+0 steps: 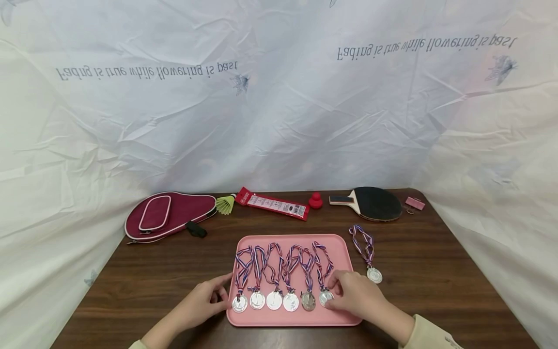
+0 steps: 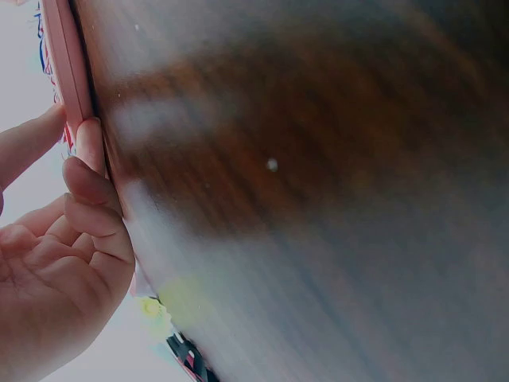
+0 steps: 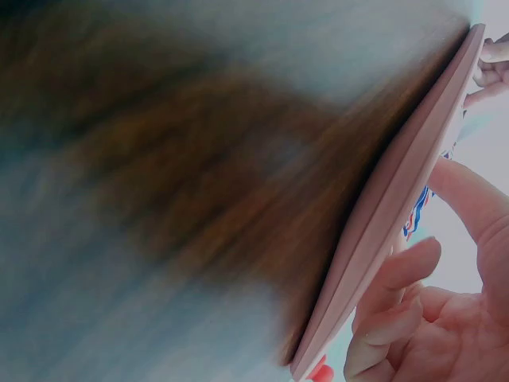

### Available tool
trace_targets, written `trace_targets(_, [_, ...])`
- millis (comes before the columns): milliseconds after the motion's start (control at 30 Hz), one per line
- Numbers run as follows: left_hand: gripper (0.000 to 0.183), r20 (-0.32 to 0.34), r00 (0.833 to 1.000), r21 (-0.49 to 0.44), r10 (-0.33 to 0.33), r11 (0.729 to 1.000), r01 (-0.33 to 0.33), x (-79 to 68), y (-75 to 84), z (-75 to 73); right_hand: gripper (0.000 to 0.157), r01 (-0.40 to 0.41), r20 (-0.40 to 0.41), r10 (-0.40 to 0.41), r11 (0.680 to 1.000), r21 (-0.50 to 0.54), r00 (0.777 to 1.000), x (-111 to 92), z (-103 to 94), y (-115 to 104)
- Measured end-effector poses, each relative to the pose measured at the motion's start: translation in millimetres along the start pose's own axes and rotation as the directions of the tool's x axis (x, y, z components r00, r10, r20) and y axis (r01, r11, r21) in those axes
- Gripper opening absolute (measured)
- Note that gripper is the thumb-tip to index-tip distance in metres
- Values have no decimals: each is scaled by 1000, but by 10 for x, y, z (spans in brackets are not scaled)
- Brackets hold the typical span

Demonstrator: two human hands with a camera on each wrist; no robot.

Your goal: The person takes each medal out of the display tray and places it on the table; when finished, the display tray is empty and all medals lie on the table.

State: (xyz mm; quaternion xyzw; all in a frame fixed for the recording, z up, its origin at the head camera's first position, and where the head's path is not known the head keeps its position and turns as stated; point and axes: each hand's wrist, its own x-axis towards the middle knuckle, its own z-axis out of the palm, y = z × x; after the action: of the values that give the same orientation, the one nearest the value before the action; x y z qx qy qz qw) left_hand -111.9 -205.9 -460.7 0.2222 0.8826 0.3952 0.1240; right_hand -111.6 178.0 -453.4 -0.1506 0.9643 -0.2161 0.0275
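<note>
A pink tray (image 1: 261, 318) lies on the dark wooden table, bearing a row of several silver medals (image 1: 274, 300) with striped red, white and blue ribbons laid upward. My left hand (image 1: 205, 301) is at the tray's left edge; in the left wrist view its thumb and a finger (image 2: 89, 143) pinch the rim. Over the tray's right side, my right hand (image 1: 358, 296) has thumb and forefinger at the rightmost medal (image 1: 325, 297), pinching its edge. That medal's right side is partly hidden by the fingers.
Another medal (image 1: 374, 275) lies right of the tray. Along the back are a maroon racket case (image 1: 183, 208), a shuttlecock (image 1: 225, 204), a red packet (image 1: 274, 205), a small red object (image 1: 316, 200), a table tennis bat (image 1: 377, 203) and a small pink item (image 1: 415, 203).
</note>
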Motion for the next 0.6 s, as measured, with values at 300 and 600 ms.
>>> trace_targets(300, [61, 12, 1000, -9, -8, 1000, 8, 2, 5, -9, 34, 23, 14, -23, 1000, -4, 1000, -10, -32, -14])
trace_targets(600, [60, 7, 1000, -8, -9, 1000, 9, -1, 8, -5, 35, 21, 36, -21, 1000, 8, 999, -4, -55, -34])
